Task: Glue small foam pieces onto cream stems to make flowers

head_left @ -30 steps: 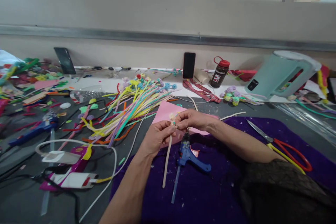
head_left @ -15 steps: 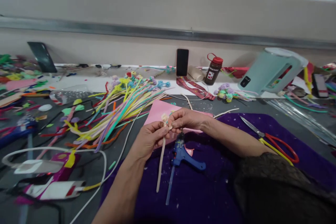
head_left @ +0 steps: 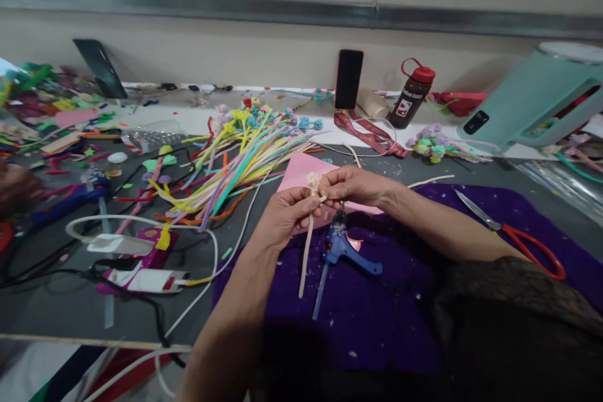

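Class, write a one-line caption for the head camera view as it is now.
Both hands, left and right, pinch a cream pipe-cleaner flower above a blue glue gun.

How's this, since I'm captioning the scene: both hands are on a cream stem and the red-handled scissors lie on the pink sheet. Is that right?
Not quite: the head view shows the scissors on the purple cloth, not the pink sheet. The left hand and right hand are both on the cream stem.

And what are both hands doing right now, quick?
Left hand: closed, holding the cream stem.
Right hand: fingers closed beside the cream flower; can't tell exactly what they pinch.
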A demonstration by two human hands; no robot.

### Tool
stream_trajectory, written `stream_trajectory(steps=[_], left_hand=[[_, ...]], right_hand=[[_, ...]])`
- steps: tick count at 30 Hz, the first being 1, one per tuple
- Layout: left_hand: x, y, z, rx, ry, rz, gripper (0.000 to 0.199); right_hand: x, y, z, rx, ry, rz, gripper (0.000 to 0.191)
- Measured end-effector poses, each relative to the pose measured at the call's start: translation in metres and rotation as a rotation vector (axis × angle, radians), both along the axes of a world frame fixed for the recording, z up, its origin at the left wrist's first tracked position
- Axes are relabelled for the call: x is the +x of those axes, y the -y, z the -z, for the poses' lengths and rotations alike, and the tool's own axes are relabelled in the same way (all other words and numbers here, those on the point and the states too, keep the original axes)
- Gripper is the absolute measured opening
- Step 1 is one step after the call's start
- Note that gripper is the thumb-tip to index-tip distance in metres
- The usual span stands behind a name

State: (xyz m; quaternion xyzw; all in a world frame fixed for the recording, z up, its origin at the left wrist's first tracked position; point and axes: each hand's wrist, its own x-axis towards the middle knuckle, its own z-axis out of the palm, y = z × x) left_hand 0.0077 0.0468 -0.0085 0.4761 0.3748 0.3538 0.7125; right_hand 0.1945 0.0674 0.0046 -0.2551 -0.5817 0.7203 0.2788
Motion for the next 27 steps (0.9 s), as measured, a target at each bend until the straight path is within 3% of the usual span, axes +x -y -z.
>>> stream_trajectory(steps=[3, 6, 9, 12, 15, 18, 21, 27], left_hand=[[0.0, -0.002, -0.002, 0.011, 0.018, -0.039, 0.021], [-0.003, -0.004, -0.005, 0.012, 0.058, -0.095, 0.021], [-0.005, -0.005, -0.009, -0.014, 0.097, -0.106, 0.022], [-0.006, -0.003, -0.012, -0.031, 0.108, -0.091, 0.024], [-0.007, -0.004, -0.011, -0.019, 0.123, -0.093, 0.024], [-0.01, -0.006, -0.008, 0.0, 0.124, -0.09, 0.023], [-0.012, -0.009, -0.006, 0.0, 0.103, -0.083, 0.022], [-0.007, -0.008, -0.008, -0.073, 0.057, -0.076, 0.023]], right_hand=[[0.004, 0.007, -0.006, 0.102, 0.152, 0.141, 0.02], [0.009, 0.033, -0.016, 0.416, 0.54, 0.273, 0.027], [0.01, 0.075, -0.017, 0.728, 1.016, 0.239, 0.035], [0.004, 0.11, -0.005, 0.857, 1.323, 0.132, 0.051], [-0.003, 0.124, 0.009, 0.881, 1.446, 0.141, 0.045], [0.002, 0.119, 0.012, 0.778, 1.403, 0.201, 0.032], [0.016, 0.109, 0.01, 0.616, 1.19, 0.355, 0.028], [0.04, 0.1, 0.01, 0.14, 0.338, 0.633, 0.027]])
